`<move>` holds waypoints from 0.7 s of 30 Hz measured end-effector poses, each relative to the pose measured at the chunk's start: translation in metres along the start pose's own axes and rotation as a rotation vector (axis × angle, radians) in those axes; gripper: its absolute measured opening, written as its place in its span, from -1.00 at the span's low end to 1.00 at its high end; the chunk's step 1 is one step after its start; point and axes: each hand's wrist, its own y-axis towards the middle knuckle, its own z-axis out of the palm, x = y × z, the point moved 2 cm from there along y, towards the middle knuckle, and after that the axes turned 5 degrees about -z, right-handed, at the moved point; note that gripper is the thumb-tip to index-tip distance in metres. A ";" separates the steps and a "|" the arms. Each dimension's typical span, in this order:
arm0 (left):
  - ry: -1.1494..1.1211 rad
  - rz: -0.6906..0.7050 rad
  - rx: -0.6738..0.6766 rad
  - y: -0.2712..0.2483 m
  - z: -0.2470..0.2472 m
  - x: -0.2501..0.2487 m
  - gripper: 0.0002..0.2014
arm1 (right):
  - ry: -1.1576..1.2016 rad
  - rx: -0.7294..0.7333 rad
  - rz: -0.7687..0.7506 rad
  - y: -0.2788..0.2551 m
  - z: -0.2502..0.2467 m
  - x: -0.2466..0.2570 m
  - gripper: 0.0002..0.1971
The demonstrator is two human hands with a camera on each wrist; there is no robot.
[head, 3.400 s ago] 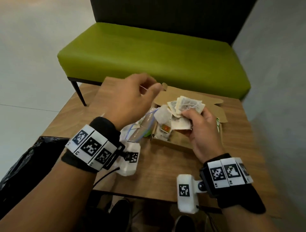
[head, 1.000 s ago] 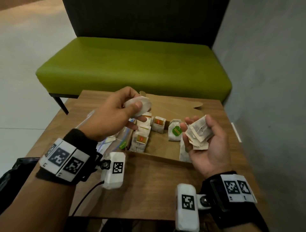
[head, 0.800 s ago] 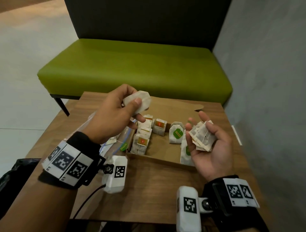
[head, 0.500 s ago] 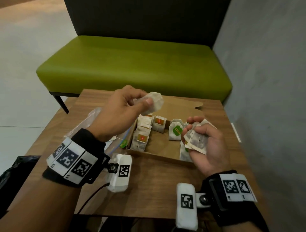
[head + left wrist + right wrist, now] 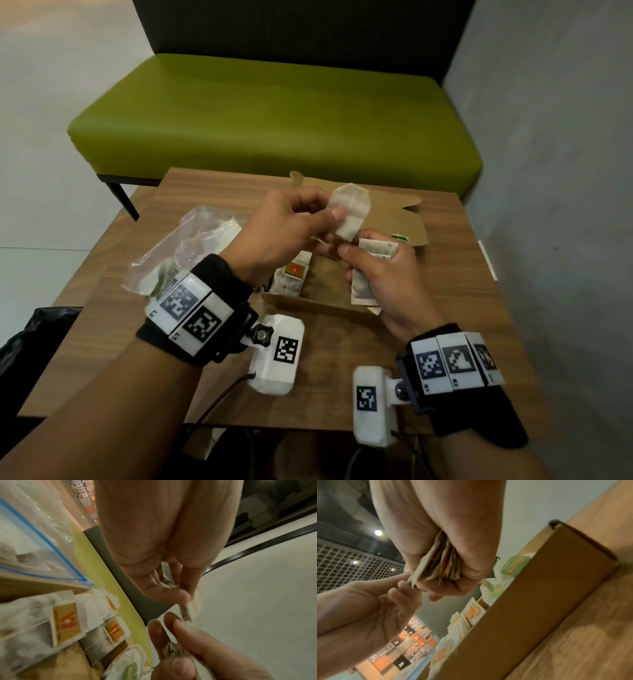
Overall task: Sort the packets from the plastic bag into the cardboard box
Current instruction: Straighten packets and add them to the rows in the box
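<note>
Left hand (image 5: 284,233) has carried its pinched tea bag (image 5: 351,214) across to right hand (image 5: 387,277), which clutches a tea bag stack (image 5: 363,281) over the cardboard box (image 5: 412,226). Likely stacking before placement. Plastic bag (image 5: 185,250) at 9 o'clock.

green bench (image 5: 274,113) | dark backrest | grey wall rt | pale floor, tiles prob.

Both hands are covering most of the box (image 5: 415,229) interior in the head view. The left hand (image 5: 284,233) is hiding the bag (image 5: 178,250) mouth. The right hand (image 5: 387,274) is wrapping a stack of packets (image 5: 360,289), so their count cannot be told. Tag print on the boxed packets (image 5: 65,623) is too blurred to read.
</note>
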 end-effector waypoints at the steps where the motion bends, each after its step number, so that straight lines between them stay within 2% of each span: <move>1: -0.032 -0.005 -0.010 0.002 0.000 0.001 -0.90 | -0.015 0.004 -0.004 -0.001 0.002 0.000 -0.90; 4: -0.057 -0.009 -0.054 0.005 -0.003 0.004 -0.86 | -0.109 0.038 -0.023 -0.004 0.005 0.001 -0.84; 7: -0.090 -0.044 -0.122 0.004 -0.007 0.003 -0.89 | -0.327 0.014 -0.065 -0.007 0.005 -0.003 -0.84; 10: -0.005 -0.105 -0.115 0.001 -0.013 -0.004 -0.85 | -0.381 -0.013 -0.062 -0.010 0.003 -0.007 -0.85; 17: 0.495 -0.205 0.126 -0.010 -0.008 -0.025 -0.72 | -0.011 -0.109 0.024 -0.010 -0.004 0.004 -0.75; 19: 0.429 -0.230 0.234 -0.012 -0.003 -0.029 -0.70 | -0.002 -0.132 0.025 -0.008 -0.005 0.003 -0.78; 21: 0.256 -0.223 0.323 -0.013 0.004 -0.033 -0.69 | -0.061 -0.130 0.021 -0.007 -0.006 0.000 -0.86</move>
